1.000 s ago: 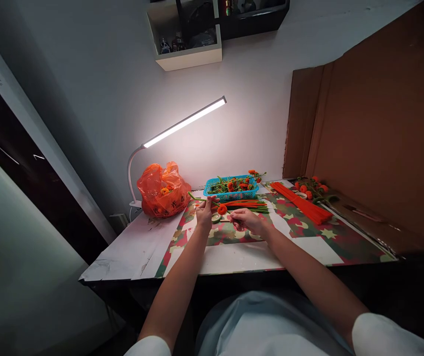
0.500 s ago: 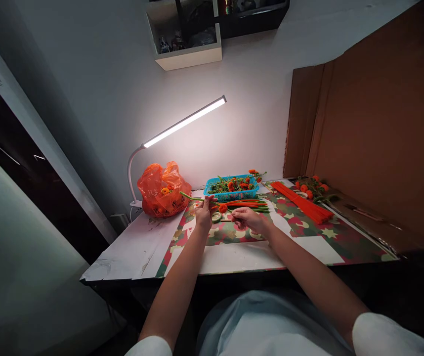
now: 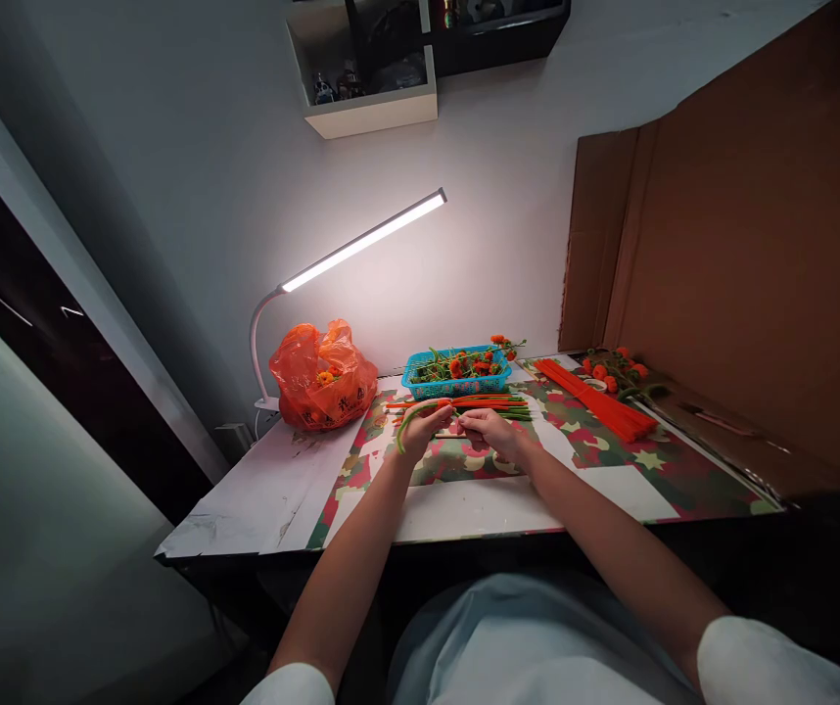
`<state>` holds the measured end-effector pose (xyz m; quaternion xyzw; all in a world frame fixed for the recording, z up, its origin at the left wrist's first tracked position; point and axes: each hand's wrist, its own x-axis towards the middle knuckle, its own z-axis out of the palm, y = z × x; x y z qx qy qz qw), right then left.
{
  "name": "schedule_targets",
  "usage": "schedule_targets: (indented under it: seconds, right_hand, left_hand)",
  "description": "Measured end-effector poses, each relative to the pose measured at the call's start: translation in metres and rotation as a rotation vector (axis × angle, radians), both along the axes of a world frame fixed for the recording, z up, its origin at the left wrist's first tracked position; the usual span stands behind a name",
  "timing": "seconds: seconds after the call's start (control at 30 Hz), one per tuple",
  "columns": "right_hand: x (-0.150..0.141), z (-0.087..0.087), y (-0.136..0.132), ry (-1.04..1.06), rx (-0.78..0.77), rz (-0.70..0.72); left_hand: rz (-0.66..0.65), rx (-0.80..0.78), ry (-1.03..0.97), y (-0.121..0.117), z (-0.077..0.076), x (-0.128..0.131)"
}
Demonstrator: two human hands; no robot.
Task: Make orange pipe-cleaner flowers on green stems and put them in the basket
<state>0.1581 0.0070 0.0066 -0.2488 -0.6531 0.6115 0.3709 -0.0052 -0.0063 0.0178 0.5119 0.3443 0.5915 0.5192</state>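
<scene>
My left hand [image 3: 427,429] is closed on a fuzzy green pipe-cleaner stem [image 3: 411,416], which arches over the hand and droops at its left end. A bit of orange, apparently its flower, shows by the fingertips. Close beside it, my right hand [image 3: 490,431] has thumb and forefinger pinched together, almost meeting the left fingers; what they pinch is too small to make out. Behind both hands lies a row of orange and green pipe cleaners [image 3: 497,403].
Finished orange flowers fill a blue basket [image 3: 456,387] behind. An orange plastic bag [image 3: 324,382] stands left beside a lit desk lamp [image 3: 365,240]. Right are a bundle of orange-red pipe cleaners [image 3: 600,403] and more flowers [image 3: 611,380], before a cardboard sheet [image 3: 743,274].
My left hand has turned, so the green stem now curves down at its left instead of pointing up. The hands are closer together, and the tape roll between them is hidden.
</scene>
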Motion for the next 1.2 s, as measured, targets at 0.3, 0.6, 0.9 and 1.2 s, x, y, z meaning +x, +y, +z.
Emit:
schedule_targets:
  seconds: [0.3, 0.6, 0.9, 1.2]
  right_hand:
    - [0.002, -0.001, 0.003, 0.001, -0.011, 0.047]
    - [0.004, 0.002, 0.000, 0.025, -0.039, -0.033]
    - [0.004, 0.008, -0.004, 0.041, -0.049, -0.128]
    - [0.000, 0.003, -0.003, 0.040, 0.062, -0.296]
  left_hand:
    - [0.034, 0.021, 0.014, -0.003, 0.004, 0.000]
    - [0.055, -0.085, -0.165, 0.010, -0.003, -0.010]
    - [0.014, -0.047, -0.121, 0.004, 0.001, -0.007]
    - [0.122, 0.004, -0.102, 0.000, -0.002, -0.001]
